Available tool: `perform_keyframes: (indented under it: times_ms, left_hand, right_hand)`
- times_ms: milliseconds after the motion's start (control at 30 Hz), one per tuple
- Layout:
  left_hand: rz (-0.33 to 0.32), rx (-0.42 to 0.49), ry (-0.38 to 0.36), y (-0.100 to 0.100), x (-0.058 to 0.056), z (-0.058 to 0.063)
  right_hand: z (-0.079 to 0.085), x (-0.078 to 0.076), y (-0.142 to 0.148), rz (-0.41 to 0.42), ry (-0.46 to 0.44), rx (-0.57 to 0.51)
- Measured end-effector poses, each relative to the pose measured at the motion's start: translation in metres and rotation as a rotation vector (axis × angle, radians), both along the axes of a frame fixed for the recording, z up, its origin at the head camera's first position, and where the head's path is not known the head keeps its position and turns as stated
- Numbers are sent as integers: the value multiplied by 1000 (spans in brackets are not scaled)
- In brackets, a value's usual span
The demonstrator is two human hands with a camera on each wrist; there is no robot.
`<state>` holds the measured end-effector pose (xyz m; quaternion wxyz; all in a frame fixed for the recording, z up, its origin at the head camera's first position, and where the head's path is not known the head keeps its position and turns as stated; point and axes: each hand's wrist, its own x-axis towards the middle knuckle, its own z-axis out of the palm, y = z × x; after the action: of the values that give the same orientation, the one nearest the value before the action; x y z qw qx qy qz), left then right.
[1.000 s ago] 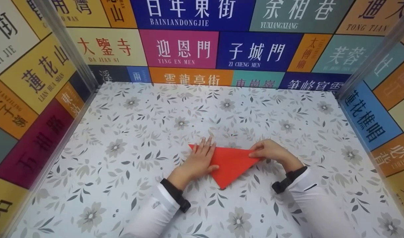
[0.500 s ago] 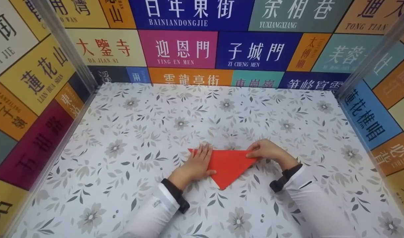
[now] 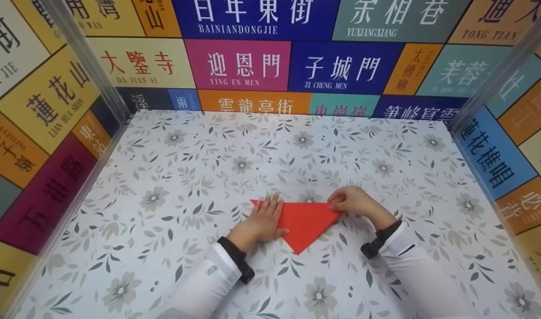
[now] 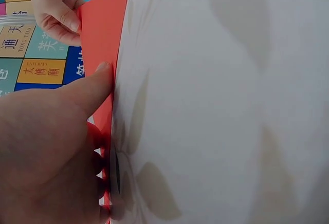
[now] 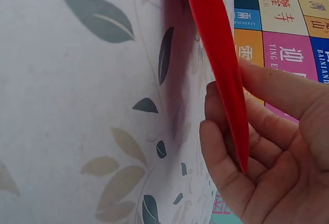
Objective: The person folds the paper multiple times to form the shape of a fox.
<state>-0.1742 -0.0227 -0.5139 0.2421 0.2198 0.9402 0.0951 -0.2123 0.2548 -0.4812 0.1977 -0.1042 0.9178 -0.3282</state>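
A sheet of red paper (image 3: pixel 305 223), folded to a triangle, lies on the table with one corner toward the person. My left hand (image 3: pixel 264 221) rests on its left part with fingers straight, pressing it down; the thumb lies on the paper, as the left wrist view also shows. At the right corner my right hand (image 3: pixel 357 203) pinches the paper between thumb and curled fingers. In the right wrist view that red corner (image 5: pixel 223 70) stands raised off the tabletop, its tip inside the right hand (image 5: pixel 272 136).
A white cloth with grey flowers and leaves covers the table (image 3: pixel 235 141). Colourful panels (image 3: pixel 246 64) with printed characters stand along the back and both sides, with clear strips (image 3: pixel 93 57) at the corners. Both wrists carry black straps (image 3: pixel 237 261).
The paper's top edge and both hands have shifted slightly toward the person. My right hand has moved a little left with its corner; the left hand stays spread on the paper.
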Motion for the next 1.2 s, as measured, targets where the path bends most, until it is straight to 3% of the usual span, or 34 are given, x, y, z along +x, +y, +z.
perform_keyframes:
  times_ms: [167, 300, 433, 567, 867, 1200]
  left_hand:
    - [3, -7, -15, 1, 2, 9]
    - [-3, -11, -9, 0, 0, 2]
    - [2, -4, -4, 0, -3, -6]
    - [2, -5, -3, 1, -2, -7]
    - [15, -9, 1, 3, 3, 1]
    - [18, -6, 12, 4, 2, -2]
  right_hand:
    - [1, 1, 4, -18, 6, -8]
    - [3, 2, 9, -34, 5, -30]
    - [6, 4, 14, -43, 68, -31]
    - [11, 7, 18, -56, 145, -16]
    - [23, 21, 12, -101, 244, -21]
    - [6, 44, -17, -88, 405, 87]
